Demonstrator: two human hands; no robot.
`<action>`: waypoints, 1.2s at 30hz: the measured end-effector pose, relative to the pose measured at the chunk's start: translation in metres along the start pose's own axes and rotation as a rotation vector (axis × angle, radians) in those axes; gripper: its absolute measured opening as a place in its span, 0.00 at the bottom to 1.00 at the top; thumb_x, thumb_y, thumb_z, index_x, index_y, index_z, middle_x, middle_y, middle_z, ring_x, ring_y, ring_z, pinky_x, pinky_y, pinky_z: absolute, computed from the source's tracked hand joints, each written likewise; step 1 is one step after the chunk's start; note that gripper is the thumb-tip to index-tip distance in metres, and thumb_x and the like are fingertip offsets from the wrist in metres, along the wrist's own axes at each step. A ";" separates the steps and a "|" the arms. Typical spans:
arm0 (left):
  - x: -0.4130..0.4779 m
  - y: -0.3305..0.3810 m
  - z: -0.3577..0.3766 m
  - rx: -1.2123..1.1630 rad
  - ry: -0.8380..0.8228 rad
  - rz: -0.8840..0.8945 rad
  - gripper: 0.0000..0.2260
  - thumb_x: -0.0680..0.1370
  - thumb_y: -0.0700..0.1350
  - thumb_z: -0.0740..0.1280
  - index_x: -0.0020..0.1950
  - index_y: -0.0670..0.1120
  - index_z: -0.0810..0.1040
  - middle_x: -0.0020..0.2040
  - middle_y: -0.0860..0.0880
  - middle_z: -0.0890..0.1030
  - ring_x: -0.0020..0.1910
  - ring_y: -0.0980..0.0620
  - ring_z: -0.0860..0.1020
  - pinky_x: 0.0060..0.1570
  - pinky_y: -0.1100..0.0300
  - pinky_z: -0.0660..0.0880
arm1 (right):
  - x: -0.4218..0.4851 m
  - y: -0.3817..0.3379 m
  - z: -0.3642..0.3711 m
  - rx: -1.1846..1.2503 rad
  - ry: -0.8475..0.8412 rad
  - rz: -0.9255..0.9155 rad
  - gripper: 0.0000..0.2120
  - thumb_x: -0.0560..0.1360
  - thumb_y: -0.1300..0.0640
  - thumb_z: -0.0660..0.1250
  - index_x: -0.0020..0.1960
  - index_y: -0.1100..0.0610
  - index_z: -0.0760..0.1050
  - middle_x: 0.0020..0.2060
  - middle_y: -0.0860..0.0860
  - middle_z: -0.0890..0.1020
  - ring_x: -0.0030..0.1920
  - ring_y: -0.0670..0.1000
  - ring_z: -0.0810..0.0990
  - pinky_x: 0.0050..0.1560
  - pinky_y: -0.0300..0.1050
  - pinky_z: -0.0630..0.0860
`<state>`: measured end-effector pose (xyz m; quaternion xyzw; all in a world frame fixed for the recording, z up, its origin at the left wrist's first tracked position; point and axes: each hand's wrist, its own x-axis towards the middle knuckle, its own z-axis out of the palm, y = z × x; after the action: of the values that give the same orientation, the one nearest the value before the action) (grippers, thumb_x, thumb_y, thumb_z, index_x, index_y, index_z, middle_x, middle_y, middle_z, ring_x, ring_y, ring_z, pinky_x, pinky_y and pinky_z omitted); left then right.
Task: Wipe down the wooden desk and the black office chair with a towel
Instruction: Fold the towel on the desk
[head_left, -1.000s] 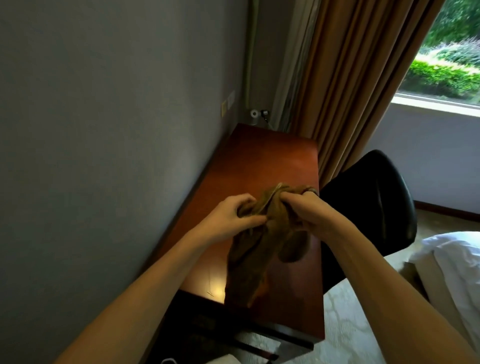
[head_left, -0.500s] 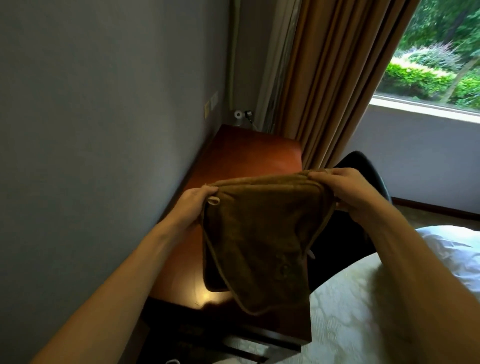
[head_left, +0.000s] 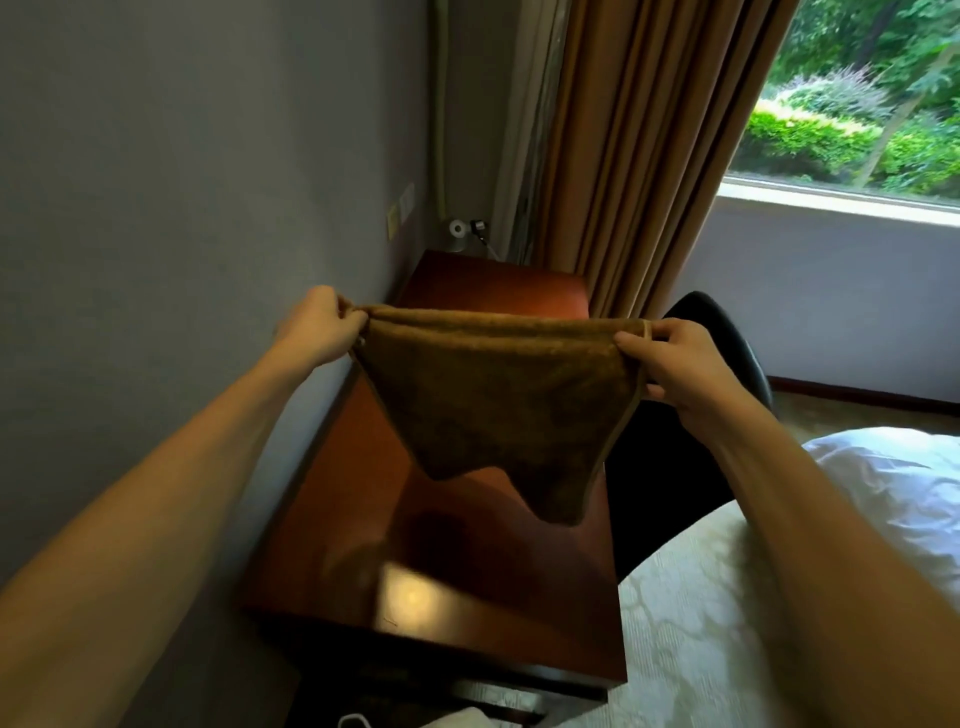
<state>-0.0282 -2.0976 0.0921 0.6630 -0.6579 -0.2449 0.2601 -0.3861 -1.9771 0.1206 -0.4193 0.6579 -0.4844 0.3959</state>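
**Towel held spread above desk**

The brown towel (head_left: 493, 395) is held stretched in the air above the wooden desk (head_left: 457, 582). Its upper corners are pinched by the left hand (head_left: 319, 327) and the right hand (head_left: 680, 364), fingers curled. The black office chair (head_left: 670, 483) is seen just beside the desk's right edge.

Both forearms bare up to frame edge; left hand (head_left: 319, 332), right hand (head_left: 675, 371) bare.

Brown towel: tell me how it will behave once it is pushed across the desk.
Likely floppy: the towel sags between the left hand and right hand, its lower corners dangling. Probably light, since fingertip pinches carry it. On the glossy desk it may slide and bunch.
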 end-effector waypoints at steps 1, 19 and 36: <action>0.002 0.001 0.001 -0.032 0.018 0.013 0.13 0.85 0.46 0.63 0.50 0.40 0.83 0.43 0.42 0.84 0.39 0.44 0.80 0.43 0.47 0.76 | 0.001 0.002 0.000 0.014 -0.002 0.002 0.02 0.80 0.58 0.71 0.52 0.56 0.81 0.43 0.52 0.88 0.44 0.48 0.88 0.43 0.44 0.85; 0.031 0.002 -0.025 0.051 -0.695 0.171 0.23 0.71 0.50 0.80 0.64 0.54 0.77 0.58 0.51 0.79 0.54 0.53 0.81 0.41 0.68 0.79 | -0.001 0.038 -0.002 -0.687 0.079 -0.130 0.17 0.76 0.66 0.70 0.64 0.56 0.80 0.52 0.53 0.82 0.48 0.51 0.82 0.46 0.44 0.80; 0.140 0.060 -0.008 0.260 -0.012 0.510 0.09 0.84 0.44 0.66 0.54 0.42 0.85 0.52 0.43 0.84 0.52 0.42 0.80 0.52 0.46 0.76 | 0.133 -0.002 0.003 -0.459 0.406 -0.325 0.07 0.77 0.58 0.73 0.53 0.53 0.77 0.41 0.44 0.79 0.41 0.44 0.79 0.40 0.41 0.78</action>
<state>-0.0653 -2.2377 0.1408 0.5023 -0.8310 -0.0889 0.2221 -0.4275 -2.1033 0.1064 -0.4917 0.7398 -0.4539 0.0699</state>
